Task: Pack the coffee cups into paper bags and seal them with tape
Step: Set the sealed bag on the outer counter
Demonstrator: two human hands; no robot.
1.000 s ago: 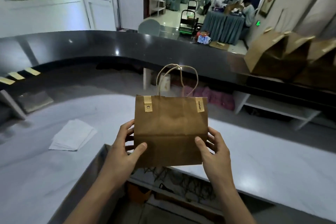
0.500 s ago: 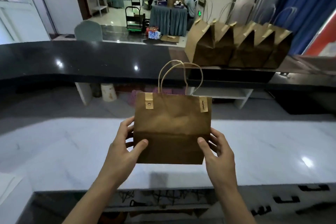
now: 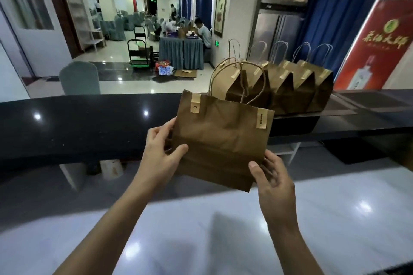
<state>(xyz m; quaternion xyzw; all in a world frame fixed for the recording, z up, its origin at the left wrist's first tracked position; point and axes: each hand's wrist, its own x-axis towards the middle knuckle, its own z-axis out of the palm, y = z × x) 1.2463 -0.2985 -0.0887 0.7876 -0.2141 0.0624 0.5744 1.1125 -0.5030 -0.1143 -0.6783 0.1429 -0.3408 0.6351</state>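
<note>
Both hands, left (image 3: 159, 152) and right (image 3: 273, 176), pinch the taped bag (image 3: 221, 140) by its lower corners, held mid-air, tilted. Four finished bags (image 3: 290, 89) stand at one o'clock on the counter (image 3: 89, 123). I'd say it joins them next, set upright.

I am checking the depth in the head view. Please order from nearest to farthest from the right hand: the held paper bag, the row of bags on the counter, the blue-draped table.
1. Held paper bag, gripped by the right hand.
2. Row of bags, on the black counter behind.
3. Blue-draped table, far back in the hall.
</note>
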